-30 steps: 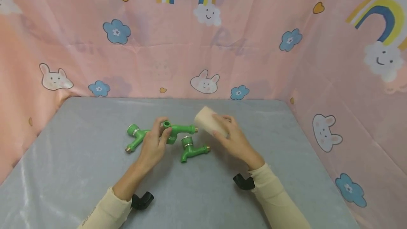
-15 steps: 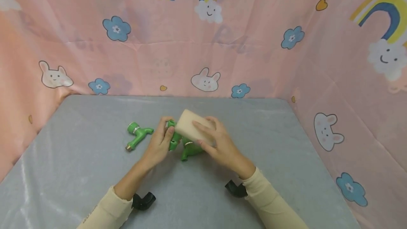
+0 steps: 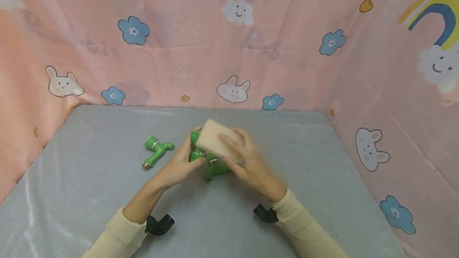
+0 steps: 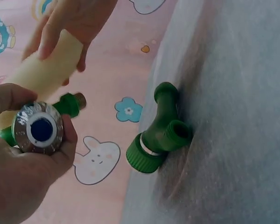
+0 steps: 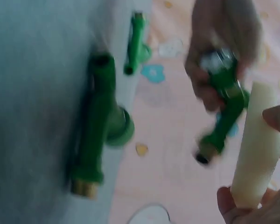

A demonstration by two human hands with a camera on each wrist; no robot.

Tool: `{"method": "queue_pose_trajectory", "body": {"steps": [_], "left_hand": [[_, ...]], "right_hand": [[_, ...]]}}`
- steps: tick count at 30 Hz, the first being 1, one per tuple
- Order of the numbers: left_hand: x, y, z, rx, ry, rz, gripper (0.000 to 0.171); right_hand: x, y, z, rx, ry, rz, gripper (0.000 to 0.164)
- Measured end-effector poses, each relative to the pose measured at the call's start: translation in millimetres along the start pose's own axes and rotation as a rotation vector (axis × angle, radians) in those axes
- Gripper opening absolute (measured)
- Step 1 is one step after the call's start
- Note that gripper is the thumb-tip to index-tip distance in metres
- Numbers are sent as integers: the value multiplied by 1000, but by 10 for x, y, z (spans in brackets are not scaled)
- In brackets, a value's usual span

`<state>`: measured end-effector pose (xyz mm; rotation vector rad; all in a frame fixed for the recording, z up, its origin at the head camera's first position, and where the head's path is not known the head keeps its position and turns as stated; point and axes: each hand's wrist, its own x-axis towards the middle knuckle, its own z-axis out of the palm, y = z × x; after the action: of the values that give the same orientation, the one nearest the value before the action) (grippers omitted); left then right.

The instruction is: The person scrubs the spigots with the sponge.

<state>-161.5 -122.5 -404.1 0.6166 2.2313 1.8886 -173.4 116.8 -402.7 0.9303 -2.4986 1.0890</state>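
One broad grey table (image 3: 89,210) carries it all, and above its middle the right hand (image 3: 252,166) pinches a cream, sponge-like block (image 3: 210,136) by its edges, likely so the broad face stays free! Close by, the left hand (image 3: 177,166) is clamped on the shiny knob end of a green tap (image 5: 231,112), presumably leaving body and tip exposed; whether block meets tap, the views can't settle. Underneath, a second tap (image 3: 216,169) lies on the table, partly covered; a third tap (image 3: 157,155) rests left, seemingly parked aside. Smallest, a brass thread (image 5: 84,188) on the second.
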Motion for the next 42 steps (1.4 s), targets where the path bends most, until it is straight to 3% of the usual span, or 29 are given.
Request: {"method": "queue_pose_trajectory", "body": {"steps": [2, 5, 11, 16, 19, 23, 28, 35, 38, 42], "left_hand": [[-1, 7, -9, -31, -21, -12, 78], [1, 17, -31, -56, -8, -68, 72], [16, -24, -79, -107, 126, -132, 44], [-3, -40, -121, -101, 231, -168, 42], [9, -49, -105, -93, 229, -157, 42], [32, -52, -53, -83, 222, -119, 41], [35, -56, -11, -55, 263, -122, 38], [28, -47, -35, -27, 339, -200, 38], [34, -33, -45, -2, 356, -176, 38], [50, -9, -34, 22, 363, -103, 41]], "right_hand": [[1, -35, 48, 8, -6, -19, 54], [6, -3, 52, -8, 5, 18, 55], [-2, 129, -6, -40, 24, 119, 57], [-12, 140, -14, -54, 96, 90, 60], [-17, 62, -1, -59, 148, -17, 61], [-14, -36, 45, -129, 144, -131, 58], [-9, -3, 60, -191, 117, -70, 60], [5, 125, -85, -121, 118, 62, 55], [16, 135, -147, -69, 145, 80, 54], [28, 54, -160, -3, 147, 26, 54]]}}
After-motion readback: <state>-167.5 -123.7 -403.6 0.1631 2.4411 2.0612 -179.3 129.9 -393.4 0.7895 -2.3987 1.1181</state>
